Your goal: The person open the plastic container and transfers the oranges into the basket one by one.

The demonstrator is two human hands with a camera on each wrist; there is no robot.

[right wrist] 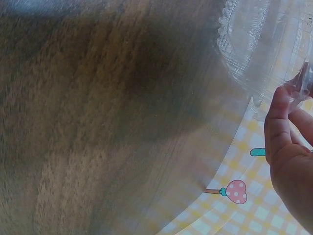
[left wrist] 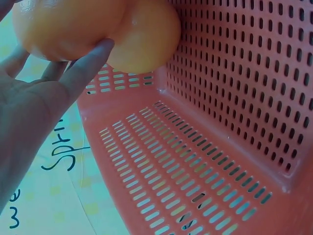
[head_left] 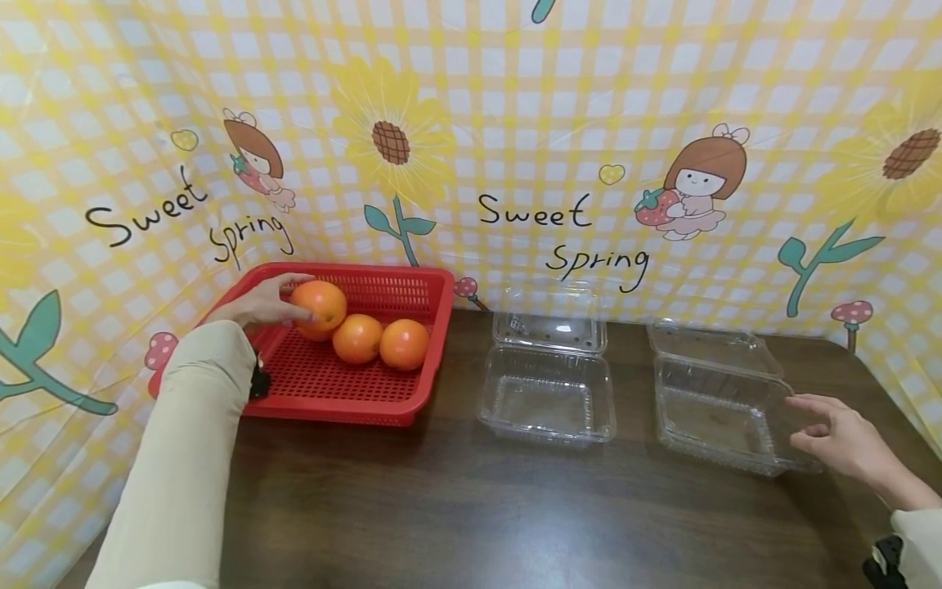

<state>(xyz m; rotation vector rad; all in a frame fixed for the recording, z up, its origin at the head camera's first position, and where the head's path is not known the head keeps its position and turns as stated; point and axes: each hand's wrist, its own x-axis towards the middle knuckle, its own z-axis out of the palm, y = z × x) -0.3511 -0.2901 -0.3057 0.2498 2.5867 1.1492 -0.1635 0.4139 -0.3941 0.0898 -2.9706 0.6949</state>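
My left hand (head_left: 268, 303) grips an orange (head_left: 321, 303) at the left of the red basket (head_left: 434, 393). The gripped fruit overlaps another orange (left wrist: 146, 41) beneath it, partly hidden in the head view. Two more oranges, a middle one (head_left: 357, 339) and a right one (head_left: 405, 344), rest on the basket floor. On the right, my right hand (head_left: 846, 433) pinches the right rim of a clear plastic container (head_left: 714, 417) between thumb and fingers. Its hinged lid (head_left: 714, 348) lies folded open behind it. The right wrist view shows the fingertips (right wrist: 279, 98) at the plastic edge.
A second clear container (head_left: 548, 405) stands between the basket and the right container, its lid (head_left: 548, 323) open against the cloth. The brown table (head_left: 471, 507) is backed by a yellow checked cloth (head_left: 471, 106), which also hangs along the left side.
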